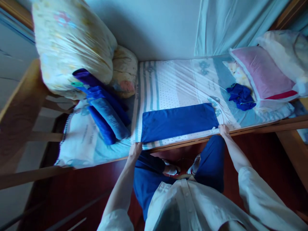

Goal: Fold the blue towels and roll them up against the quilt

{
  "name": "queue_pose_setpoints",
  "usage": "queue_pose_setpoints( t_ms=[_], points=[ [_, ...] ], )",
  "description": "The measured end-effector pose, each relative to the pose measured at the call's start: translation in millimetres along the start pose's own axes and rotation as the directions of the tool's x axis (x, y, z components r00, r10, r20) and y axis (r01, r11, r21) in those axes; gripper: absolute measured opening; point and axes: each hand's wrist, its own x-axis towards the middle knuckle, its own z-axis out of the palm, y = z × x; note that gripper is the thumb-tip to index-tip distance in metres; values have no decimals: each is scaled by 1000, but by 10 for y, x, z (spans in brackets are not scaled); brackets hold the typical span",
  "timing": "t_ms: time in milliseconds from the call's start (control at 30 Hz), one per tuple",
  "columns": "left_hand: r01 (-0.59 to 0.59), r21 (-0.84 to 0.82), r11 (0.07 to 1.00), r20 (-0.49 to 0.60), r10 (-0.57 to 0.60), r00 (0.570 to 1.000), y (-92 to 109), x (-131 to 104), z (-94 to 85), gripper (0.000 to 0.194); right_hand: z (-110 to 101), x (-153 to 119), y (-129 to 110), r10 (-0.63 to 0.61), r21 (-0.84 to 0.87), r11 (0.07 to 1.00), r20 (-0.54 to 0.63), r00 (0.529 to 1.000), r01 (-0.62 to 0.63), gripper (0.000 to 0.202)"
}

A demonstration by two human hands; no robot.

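A blue towel (179, 122) lies flat as a long strip along the near edge of the bed. My left hand (136, 149) is closed on its near left corner. At the other end, my right hand (223, 129) pinches the near right corner, where a small white tag shows. To the left lie several rolled blue towels (109, 117), one lighter with lettering on it. A crumpled dark blue cloth (241, 96) rests on the sheet beyond my right hand.
The bed (178, 86) has a patterned sheet and a wooden rail (260, 130) at its front. A large yellowish bundle (74, 45) and a smaller pillow (125, 70) stand at left. A pink pillow (264, 70) lies at right. A pale curtain (231, 25) hangs behind.
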Motion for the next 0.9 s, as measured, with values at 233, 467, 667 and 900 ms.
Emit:
queue_pose_setpoints(
  t_ms=[233, 467, 667, 900],
  points=[
    [-77, -63, 995, -181, 65, 981, 612, 366, -199, 43, -72, -33, -328, 17, -129, 992, 24, 1000, -14, 34],
    [-272, -352, 896, -400, 118, 909, 1629, 632, 75, 57, 275, -172, -1286, -298, 176, 936, -62, 953, 304, 45],
    [-308, -409, 859, -515, 62, 855, 1660, 666, 437, 61, 995, -235, -2486, -512, 450, 708, -204, 835, 544, 48],
    [-273, -397, 876, -445, 76, 892, 1569, 773, 553, 69, 1549, -132, -3194, -757, 462, 503, -172, 630, 730, 51]
  ],
)
